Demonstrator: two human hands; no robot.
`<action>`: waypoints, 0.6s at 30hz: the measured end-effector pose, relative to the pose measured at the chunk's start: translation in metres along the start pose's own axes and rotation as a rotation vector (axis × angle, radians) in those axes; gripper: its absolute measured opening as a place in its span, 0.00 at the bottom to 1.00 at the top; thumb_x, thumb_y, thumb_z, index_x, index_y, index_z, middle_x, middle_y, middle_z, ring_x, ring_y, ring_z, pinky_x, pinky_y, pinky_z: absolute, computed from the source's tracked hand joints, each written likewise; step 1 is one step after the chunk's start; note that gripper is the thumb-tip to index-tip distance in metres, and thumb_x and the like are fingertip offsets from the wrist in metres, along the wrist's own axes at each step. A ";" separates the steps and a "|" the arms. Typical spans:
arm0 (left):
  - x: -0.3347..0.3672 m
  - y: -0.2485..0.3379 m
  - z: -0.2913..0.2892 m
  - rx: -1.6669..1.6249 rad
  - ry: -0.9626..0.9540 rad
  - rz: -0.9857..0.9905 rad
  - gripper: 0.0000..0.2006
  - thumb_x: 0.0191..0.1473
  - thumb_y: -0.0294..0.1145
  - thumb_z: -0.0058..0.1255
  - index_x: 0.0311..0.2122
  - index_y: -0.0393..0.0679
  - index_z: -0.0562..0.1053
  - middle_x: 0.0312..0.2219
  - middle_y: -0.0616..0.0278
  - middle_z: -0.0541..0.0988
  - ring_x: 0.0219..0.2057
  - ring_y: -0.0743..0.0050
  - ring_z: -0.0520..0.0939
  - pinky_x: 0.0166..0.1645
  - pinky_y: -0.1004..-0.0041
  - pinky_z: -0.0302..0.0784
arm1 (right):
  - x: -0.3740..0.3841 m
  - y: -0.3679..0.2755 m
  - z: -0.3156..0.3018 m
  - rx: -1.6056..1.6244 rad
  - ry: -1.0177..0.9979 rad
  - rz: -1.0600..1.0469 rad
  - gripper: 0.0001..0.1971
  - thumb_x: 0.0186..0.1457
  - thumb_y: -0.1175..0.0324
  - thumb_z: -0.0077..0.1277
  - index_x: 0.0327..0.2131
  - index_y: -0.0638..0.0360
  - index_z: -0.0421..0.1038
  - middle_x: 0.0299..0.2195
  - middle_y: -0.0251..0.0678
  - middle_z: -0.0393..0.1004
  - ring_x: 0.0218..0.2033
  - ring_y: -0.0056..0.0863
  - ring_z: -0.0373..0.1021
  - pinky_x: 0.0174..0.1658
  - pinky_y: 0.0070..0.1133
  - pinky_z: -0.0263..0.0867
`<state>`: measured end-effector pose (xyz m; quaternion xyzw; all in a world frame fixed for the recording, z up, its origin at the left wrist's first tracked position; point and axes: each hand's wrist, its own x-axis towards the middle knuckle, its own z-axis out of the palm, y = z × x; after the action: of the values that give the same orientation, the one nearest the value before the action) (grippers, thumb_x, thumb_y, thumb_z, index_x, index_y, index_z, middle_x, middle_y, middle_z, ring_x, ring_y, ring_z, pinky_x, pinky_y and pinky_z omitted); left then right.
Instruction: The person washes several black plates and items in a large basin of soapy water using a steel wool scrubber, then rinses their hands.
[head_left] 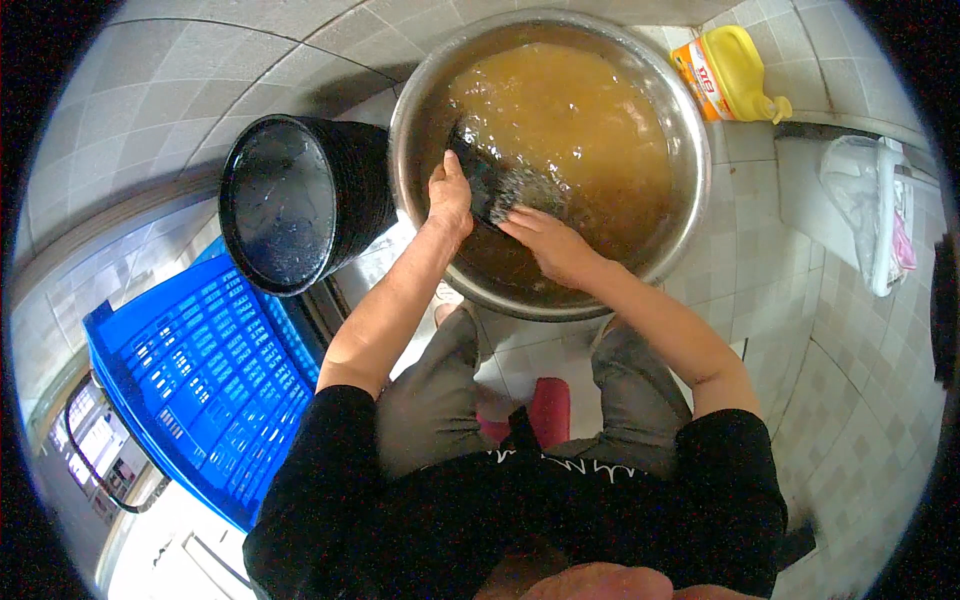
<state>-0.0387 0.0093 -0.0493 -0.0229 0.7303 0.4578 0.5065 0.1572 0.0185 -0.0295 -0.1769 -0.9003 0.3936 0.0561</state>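
A wide steel basin (697, 210) holds murky brown water (580, 110). At its left side my left hand (452, 193) grips the edge of a black dish (478, 175), thumb on top, the dish tilted and partly under the water. Its full shape is hidden. My right hand (548, 243) presses its fingers together at the dish's lower right. By those fingertips shows a silvery, speckled patch (532, 192); whether it is a scourer or splashing water I cannot make out.
Left of the basin stands a tall stack of round black dishes (280, 200), wet on top. Below it leans a blue plastic crate (210, 380). A yellow jug (735, 75) stands at the upper right. A white-framed holder with a plastic bag (880, 215) is at the right wall. A red stool (550, 410) shows between my legs.
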 end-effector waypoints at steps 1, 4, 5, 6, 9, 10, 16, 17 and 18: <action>-0.005 0.006 0.003 0.120 0.057 0.035 0.29 0.58 0.52 0.33 0.56 0.38 0.57 0.53 0.55 0.63 0.52 0.63 0.65 0.54 0.68 0.59 | -0.011 0.006 0.001 0.001 -0.038 0.048 0.28 0.41 0.83 0.42 0.51 0.60 0.59 0.53 0.46 0.59 0.56 0.42 0.54 0.59 0.31 0.50; -0.010 0.018 0.001 0.166 0.035 0.170 0.21 0.57 0.42 0.40 0.49 0.36 0.65 0.42 0.55 0.72 0.43 0.64 0.71 0.48 0.71 0.64 | -0.011 0.025 -0.004 -0.010 -0.021 0.113 0.29 0.42 0.84 0.39 0.52 0.59 0.58 0.53 0.45 0.59 0.55 0.43 0.56 0.57 0.31 0.53; -0.013 0.022 0.001 0.232 -0.016 0.251 0.18 0.56 0.38 0.42 0.46 0.36 0.67 0.38 0.56 0.74 0.39 0.63 0.73 0.46 0.72 0.66 | -0.009 0.033 -0.006 0.004 -0.026 0.200 0.29 0.42 0.86 0.36 0.53 0.60 0.58 0.53 0.46 0.59 0.54 0.44 0.56 0.56 0.32 0.54; -0.013 0.028 0.002 0.219 -0.056 0.377 0.11 0.53 0.30 0.45 0.39 0.36 0.71 0.30 0.56 0.77 0.32 0.62 0.77 0.41 0.72 0.69 | -0.007 0.042 -0.005 0.001 -0.027 0.200 0.29 0.42 0.86 0.36 0.53 0.60 0.58 0.53 0.46 0.59 0.54 0.44 0.56 0.56 0.32 0.54; -0.030 0.052 0.025 0.513 -0.107 0.764 0.09 0.50 0.29 0.47 0.35 0.35 0.72 0.26 0.49 0.77 0.30 0.56 0.78 0.37 0.68 0.71 | 0.001 0.080 -0.006 -0.091 0.097 0.337 0.26 0.45 0.82 0.40 0.52 0.59 0.58 0.51 0.48 0.60 0.49 0.47 0.60 0.52 0.33 0.57; -0.035 0.057 0.033 0.679 0.025 0.949 0.08 0.48 0.28 0.48 0.32 0.36 0.73 0.25 0.44 0.76 0.29 0.48 0.78 0.35 0.64 0.72 | 0.012 0.089 -0.011 0.041 0.095 0.526 0.21 0.46 0.77 0.42 0.48 0.59 0.62 0.48 0.48 0.63 0.47 0.46 0.62 0.50 0.33 0.59; -0.069 0.080 0.041 0.924 -0.096 1.156 0.09 0.45 0.28 0.51 0.35 0.43 0.73 0.23 0.46 0.75 0.27 0.45 0.76 0.34 0.60 0.73 | 0.010 0.107 -0.056 0.040 0.206 0.527 0.14 0.38 0.67 0.53 0.33 0.57 0.71 0.32 0.45 0.72 0.35 0.43 0.69 0.41 0.30 0.65; -0.072 0.079 0.041 0.920 -0.097 1.156 0.09 0.45 0.28 0.51 0.35 0.43 0.73 0.23 0.46 0.75 0.27 0.45 0.76 0.34 0.60 0.73 | 0.001 0.114 -0.063 0.150 0.296 0.534 0.14 0.39 0.69 0.52 0.35 0.59 0.71 0.31 0.44 0.73 0.34 0.39 0.70 0.40 0.28 0.65; -0.075 0.077 0.041 1.081 -0.159 1.133 0.11 0.44 0.28 0.51 0.37 0.45 0.73 0.23 0.47 0.76 0.27 0.47 0.77 0.34 0.60 0.73 | -0.012 0.118 -0.070 0.268 0.390 0.597 0.15 0.40 0.70 0.52 0.36 0.60 0.71 0.31 0.41 0.74 0.33 0.34 0.70 0.38 0.26 0.66</action>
<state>-0.0113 0.0500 0.0550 0.6352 0.7138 0.2278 0.1876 0.2175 0.1367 -0.0676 -0.4940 -0.7222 0.4657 0.1321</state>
